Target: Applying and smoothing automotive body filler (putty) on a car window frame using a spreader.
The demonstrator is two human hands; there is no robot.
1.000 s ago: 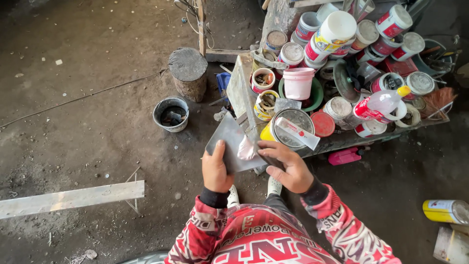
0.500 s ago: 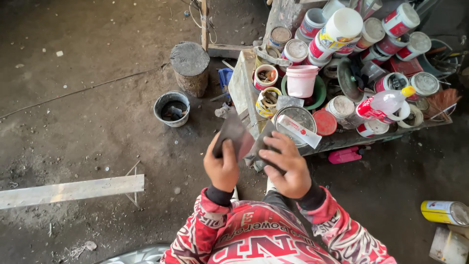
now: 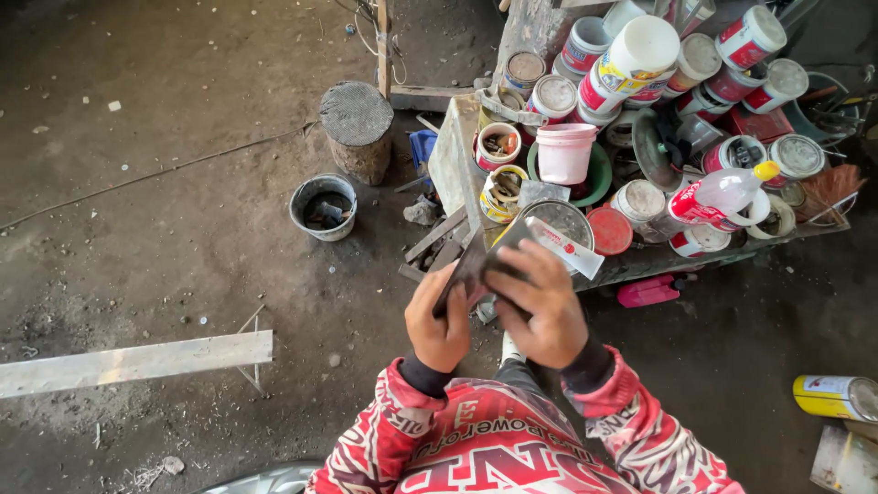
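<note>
Your left hand (image 3: 439, 325) grips the lower edge of a dark, flat sheet (image 3: 476, 265), and your right hand (image 3: 540, 306) closes over its upper face, fingers spread across it; both hold it in the air just in front of your chest, above the dirt floor (image 3: 183, 229). What the sheet is made of is hard to tell, since your fingers cover most of it.

Right beyond your hands stands a low, cluttered desk (image 3: 640, 265) crowded with round tubs and cans, many with red labels and dusty lids. A pink plastic cup (image 3: 564, 151) sits in a green bowl (image 3: 596, 178), and a clear squeeze bottle (image 3: 722, 194) with a yellow cap lies on its side. A white tube (image 3: 562, 247) rests at the near edge, almost touching your right fingers.

To the left, a wooden stump (image 3: 357, 128) and a small grey bucket (image 3: 322, 206) stand on the floor, with a pale plank (image 3: 137, 361) lying nearer you. A yellow can (image 3: 834, 395) lies at the right, cut off by the edge.
</note>
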